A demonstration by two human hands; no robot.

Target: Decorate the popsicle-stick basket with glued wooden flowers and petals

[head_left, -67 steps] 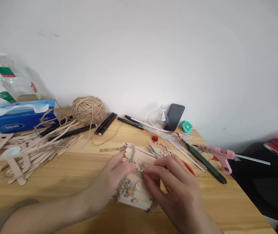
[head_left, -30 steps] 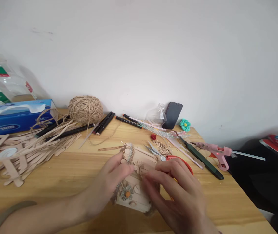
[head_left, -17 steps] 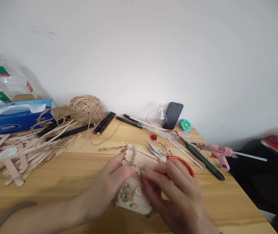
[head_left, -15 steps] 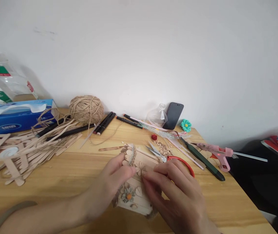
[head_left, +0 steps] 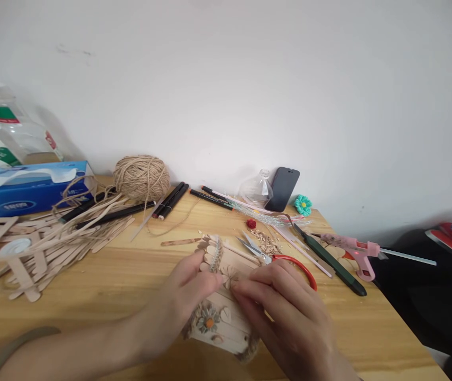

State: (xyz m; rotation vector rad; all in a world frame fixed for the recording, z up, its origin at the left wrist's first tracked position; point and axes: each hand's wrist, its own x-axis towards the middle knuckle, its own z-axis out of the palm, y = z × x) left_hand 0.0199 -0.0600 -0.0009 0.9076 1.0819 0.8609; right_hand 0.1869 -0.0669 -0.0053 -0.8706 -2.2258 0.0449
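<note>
My left grip: holding the pale slatted-wood panel
My right grip: narrow pinch, contents hidden
Pale wooden-petalled flower: on the panel, between my grips, close beside both

The left hand gripped a small wooden craft piece by its scalloped side, thumb reaching toward the front. The right hand held thumb and forefinger close together at a pale petal flower on that front; whatever lay between them was too small to tell. Lower down sat a grey flower with an orange centre. Beyond the right hand lay red-handled scissors, blades apart, near wood chips. A ball of twine stood near the wall, and a pink glue gun rested at the right.
</note>
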